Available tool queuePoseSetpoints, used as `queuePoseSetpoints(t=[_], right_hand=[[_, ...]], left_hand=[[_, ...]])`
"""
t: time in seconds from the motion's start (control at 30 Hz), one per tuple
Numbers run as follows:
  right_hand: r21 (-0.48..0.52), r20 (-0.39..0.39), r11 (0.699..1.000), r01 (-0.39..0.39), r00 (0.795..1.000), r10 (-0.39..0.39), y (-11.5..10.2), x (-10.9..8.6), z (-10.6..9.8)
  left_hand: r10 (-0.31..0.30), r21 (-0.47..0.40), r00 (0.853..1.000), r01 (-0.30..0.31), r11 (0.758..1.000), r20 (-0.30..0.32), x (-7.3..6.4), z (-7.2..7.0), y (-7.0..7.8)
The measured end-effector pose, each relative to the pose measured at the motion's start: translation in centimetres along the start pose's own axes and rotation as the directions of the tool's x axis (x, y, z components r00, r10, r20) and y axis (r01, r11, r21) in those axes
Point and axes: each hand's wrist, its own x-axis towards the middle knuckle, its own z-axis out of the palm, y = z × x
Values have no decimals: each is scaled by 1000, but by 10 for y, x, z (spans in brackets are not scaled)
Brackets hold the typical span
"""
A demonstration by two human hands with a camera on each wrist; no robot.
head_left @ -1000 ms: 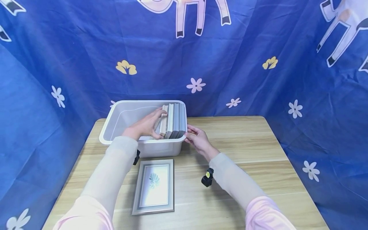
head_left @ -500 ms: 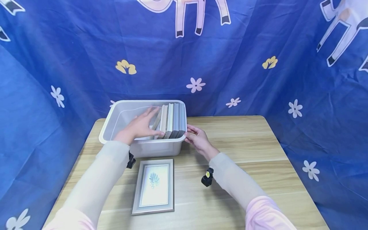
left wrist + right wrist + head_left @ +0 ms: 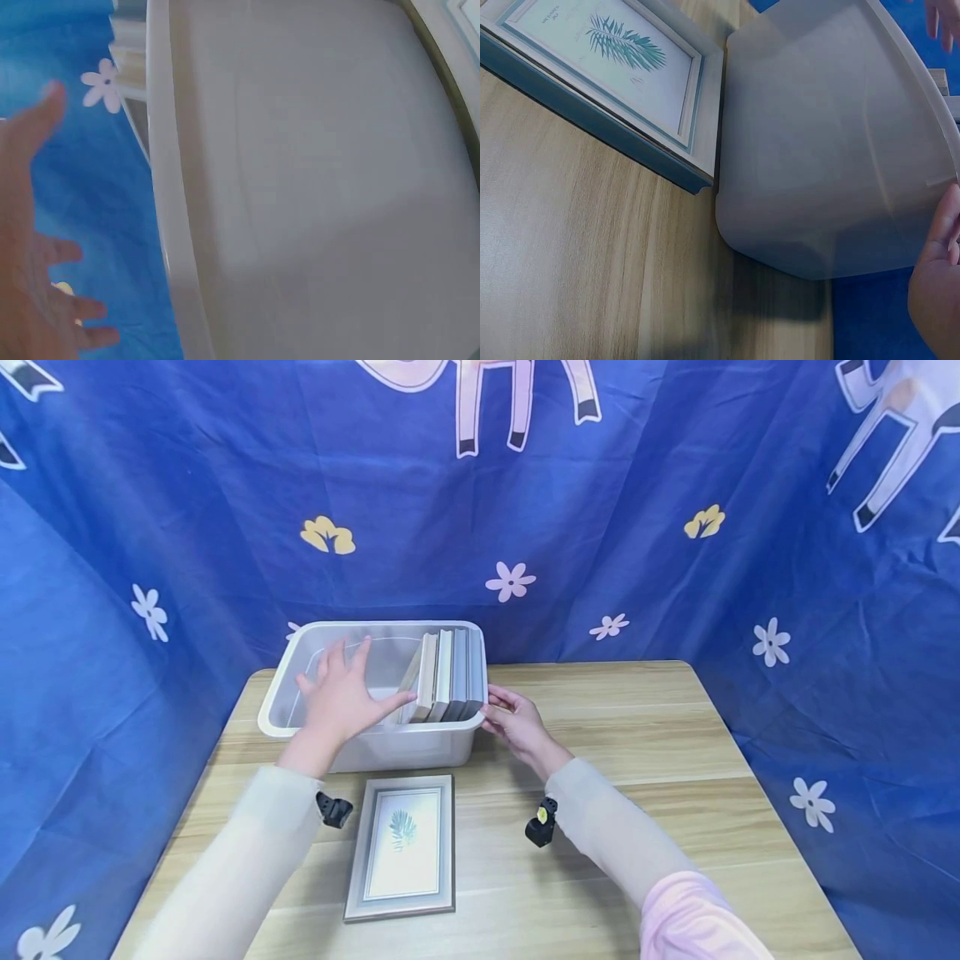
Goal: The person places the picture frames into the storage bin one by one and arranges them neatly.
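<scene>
A white plastic bin (image 3: 405, 747) stands at the back left of the table. Several picture frames (image 3: 450, 672) stand on edge in its right end, and the leftmost one leans. My left hand (image 3: 337, 693) hovers over the bin with fingers spread, holding nothing; its thumb tip appears close to the frames, and whether it touches cannot be told. My right hand (image 3: 520, 727) grips the bin's rim at the right front corner, also seen in the right wrist view. In front of the bin lies a picture frame (image 3: 402, 847) with a leaf print, face up.
The wooden table (image 3: 600, 727) extends to the right of the bin. Blue cloth (image 3: 420, 527) with printed flowers and animals hangs behind and on both sides. Each forearm carries a small black wrist camera (image 3: 541, 827).
My left hand has let go of the frames in the bin and moved left, its fingers spreading. The leftmost frame now leans, uncovered. My right hand has stayed on the rim.
</scene>
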Motion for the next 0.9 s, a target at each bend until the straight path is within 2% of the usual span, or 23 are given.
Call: queuePoseSetpoints(t=[0.17, 0.3, 0.53, 0.73, 0.9], right_hand=[[-2, 2, 1000, 9, 1000, -9, 0, 0, 1], [-3, 7, 1000, 11, 1000, -11, 0, -1, 1], [6, 7, 1000, 10, 1000, -10, 1, 0, -1], [8, 6, 1000, 4, 1000, -4, 2, 1, -1], [5, 6, 1000, 3, 1000, -3, 1, 0, -1]], left_hand=[[-92, -9, 991, 91, 996, -101, -19, 0, 0], [-181, -35, 974, 178, 983, -138, -34, 2, -1], [-290, -106, 942, 275, 956, -168, -56, 11, -2], [-366, -136, 918, 347, 928, -153, -72, 22, -8], [-434, -184, 888, 407, 895, -148, -86, 34, -12]])
